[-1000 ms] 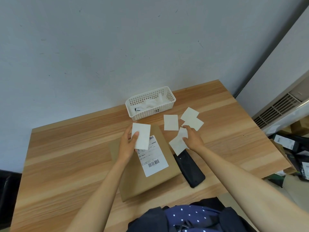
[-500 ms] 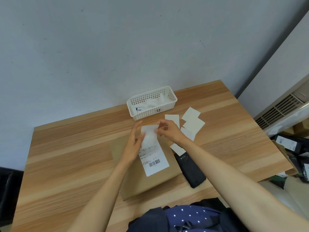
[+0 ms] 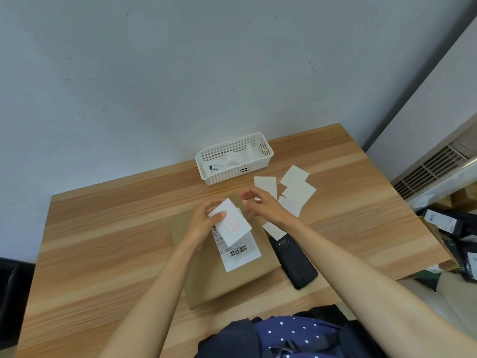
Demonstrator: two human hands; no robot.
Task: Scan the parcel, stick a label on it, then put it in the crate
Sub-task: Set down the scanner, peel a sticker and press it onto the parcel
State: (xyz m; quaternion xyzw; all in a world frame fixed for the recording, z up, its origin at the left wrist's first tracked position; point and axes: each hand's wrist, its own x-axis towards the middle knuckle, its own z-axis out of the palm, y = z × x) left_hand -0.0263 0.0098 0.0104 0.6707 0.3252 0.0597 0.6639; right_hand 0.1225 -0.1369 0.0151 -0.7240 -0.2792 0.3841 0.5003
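Observation:
A flat brown cardboard parcel (image 3: pixel 206 275) lies on the wooden table (image 3: pixel 103 241) in front of me, with a white shipping slip with a barcode (image 3: pixel 241 257) on its top. My left hand (image 3: pixel 204 223) holds a white label (image 3: pixel 231 223) with faint red print, tilted above the parcel's far end. My right hand (image 3: pixel 260 205) hovers just right of the label, fingers spread and holding nothing. A black handheld scanner (image 3: pixel 296 262) rests on the table beside the parcel's right edge.
Several loose white labels (image 3: pixel 296 187) lie scattered right of my right hand. A white perforated basket (image 3: pixel 235 158) stands at the table's far edge by the wall. Dark packages (image 3: pixel 454 228) sit on the floor beyond the table's right edge.
My right hand came from the loose labels to the label in my left hand, then drew slightly back. The label has turned, and its red-printed face now shows.

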